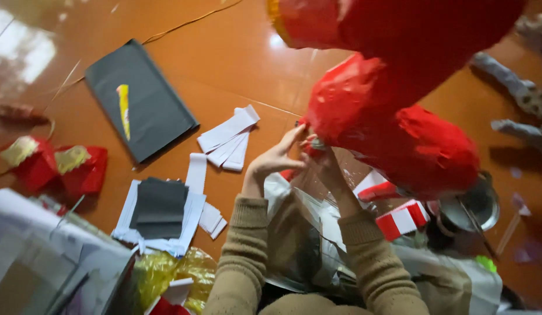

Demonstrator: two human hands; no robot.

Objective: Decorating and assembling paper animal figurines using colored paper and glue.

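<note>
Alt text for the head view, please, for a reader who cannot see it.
Two hands, left hand and right hand, press against a large red paper-covered figure above an orange floor. White paper strips and a black paper sheet lie to the left.

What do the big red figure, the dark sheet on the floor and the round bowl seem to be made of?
The red figure looks covered in thin glossy paper or foil: it is crinkled and catches light. Both hands, left and right, touch its lower edge. The dark sheet looks like matte paper, flat, with sharp corners. The bowl looks like metal, grey with a bright rim, though blur leaves that open.
</note>
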